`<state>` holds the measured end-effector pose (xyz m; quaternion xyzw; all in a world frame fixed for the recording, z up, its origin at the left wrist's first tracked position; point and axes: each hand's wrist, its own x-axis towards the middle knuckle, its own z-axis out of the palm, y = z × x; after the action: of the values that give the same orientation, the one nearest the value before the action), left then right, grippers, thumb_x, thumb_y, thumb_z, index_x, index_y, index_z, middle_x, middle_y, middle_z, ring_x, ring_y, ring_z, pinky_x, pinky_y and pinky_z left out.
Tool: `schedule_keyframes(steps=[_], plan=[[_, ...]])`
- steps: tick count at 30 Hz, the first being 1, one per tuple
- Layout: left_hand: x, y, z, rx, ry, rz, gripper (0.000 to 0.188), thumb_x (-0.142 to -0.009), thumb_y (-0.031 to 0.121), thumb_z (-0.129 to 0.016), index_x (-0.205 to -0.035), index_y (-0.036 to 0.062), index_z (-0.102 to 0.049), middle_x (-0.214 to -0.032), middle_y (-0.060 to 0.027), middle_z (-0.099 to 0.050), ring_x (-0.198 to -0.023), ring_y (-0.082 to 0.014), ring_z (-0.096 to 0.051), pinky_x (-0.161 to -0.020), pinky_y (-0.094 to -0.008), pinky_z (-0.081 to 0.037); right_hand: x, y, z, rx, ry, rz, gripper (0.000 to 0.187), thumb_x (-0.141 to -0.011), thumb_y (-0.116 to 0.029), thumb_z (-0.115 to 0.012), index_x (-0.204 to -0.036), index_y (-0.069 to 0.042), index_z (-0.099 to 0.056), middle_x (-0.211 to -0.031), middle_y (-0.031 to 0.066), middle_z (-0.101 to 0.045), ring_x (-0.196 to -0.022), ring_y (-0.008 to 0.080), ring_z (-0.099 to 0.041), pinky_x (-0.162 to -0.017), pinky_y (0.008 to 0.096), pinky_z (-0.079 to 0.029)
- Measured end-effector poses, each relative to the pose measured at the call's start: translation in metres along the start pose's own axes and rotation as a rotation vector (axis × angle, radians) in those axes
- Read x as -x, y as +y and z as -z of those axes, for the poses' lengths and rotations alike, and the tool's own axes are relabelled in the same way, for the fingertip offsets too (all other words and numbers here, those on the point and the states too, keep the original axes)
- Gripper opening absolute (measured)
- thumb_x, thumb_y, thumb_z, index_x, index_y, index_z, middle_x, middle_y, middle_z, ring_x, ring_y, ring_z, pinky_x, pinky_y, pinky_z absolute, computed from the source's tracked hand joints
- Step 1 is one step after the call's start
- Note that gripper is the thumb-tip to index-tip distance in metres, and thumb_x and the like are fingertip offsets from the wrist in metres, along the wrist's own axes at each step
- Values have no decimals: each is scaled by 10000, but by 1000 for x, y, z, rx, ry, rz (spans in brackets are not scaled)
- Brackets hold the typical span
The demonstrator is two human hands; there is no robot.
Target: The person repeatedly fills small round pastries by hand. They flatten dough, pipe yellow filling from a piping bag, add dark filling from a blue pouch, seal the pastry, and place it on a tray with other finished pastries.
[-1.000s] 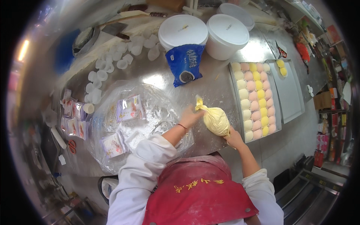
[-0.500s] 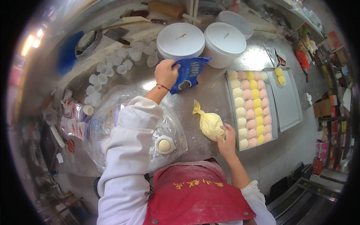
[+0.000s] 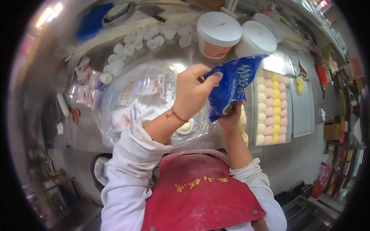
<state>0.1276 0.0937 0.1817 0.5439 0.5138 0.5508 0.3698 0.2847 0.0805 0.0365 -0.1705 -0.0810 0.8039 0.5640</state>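
Observation:
A blue plastic packet (image 3: 231, 84) is held up in front of me, tilted, over the steel table. Its left edge is pinched by my left hand (image 3: 192, 88), thumb on the front. From below, my right hand (image 3: 231, 118) grips the packet's lower end, most of its fingers hidden behind it. The yellow plastic bag (image 3: 243, 122), tied at the neck in the earlier frame, shows only partly beside my right wrist. Under my left forearm, a pale round dough ball (image 3: 185, 127) sits in a white cup on crumpled clear plastic, partly covered.
A tray (image 3: 254, 142) of white, pink and yellow balls stands on the right, with a second tray (image 3: 302, 115) holding two yellow balls beyond. White tubs (image 3: 220, 27) and translucent cups (image 3: 154, 36) line the back. Small sachets (image 3: 86, 86) and red scissors (image 3: 75, 115) lie left.
The blue packet has come nearer and to the right in my left hand. My right hand has let go of the yellow bag and taken the packet's lower end. The view has shifted.

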Motion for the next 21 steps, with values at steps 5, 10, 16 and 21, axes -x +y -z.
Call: schedule_keyframes(steps=[5, 10, 16, 21], plan=[[77, -80, 20, 397, 177, 601, 164, -774, 153, -564, -723, -2, -585, -670, -3, -567, -600, -91, -500, -586, -192, -370, 43, -12, 24, 419, 346, 111, 401, -781, -263, -572, -1091, -34, -461, -1039, 82, -536, -934, 218, -528, -822, 345, -421], [151, -133, 5, 1120, 120, 973, 210, -773, 52, -514, -981, 44, -499, -956, -30, -537, -887, -128, -496, -774, -239, -376, 88, -16, 27, 777, 504, 301, 320, -726, -81, -633, -1006, -11, -493, -931, 65, -548, -822, 163, -545, -754, 270, -435], [174, -161, -20, 1410, 44, 980, 307, -686, -39, -504, -980, 46, -480, -934, -32, -513, -877, -142, -467, -792, -258, -367, 103, -6, 25, 1192, 495, 468, 372, -676, -99, -695, -974, 1, -495, -894, 50, -544, -788, 127, -514, -729, 246, -414], [179, -170, -24, 1466, 82, 1024, 351, -656, -53, -482, -997, 31, -476, -963, -49, -516, -901, -162, -467, -808, -267, -363, 106, 0, 19, 1320, 460, 490, 340, -665, -98, -705, -930, 5, -519, -875, 53, -551, -776, 131, -517, -722, 247, -413]])
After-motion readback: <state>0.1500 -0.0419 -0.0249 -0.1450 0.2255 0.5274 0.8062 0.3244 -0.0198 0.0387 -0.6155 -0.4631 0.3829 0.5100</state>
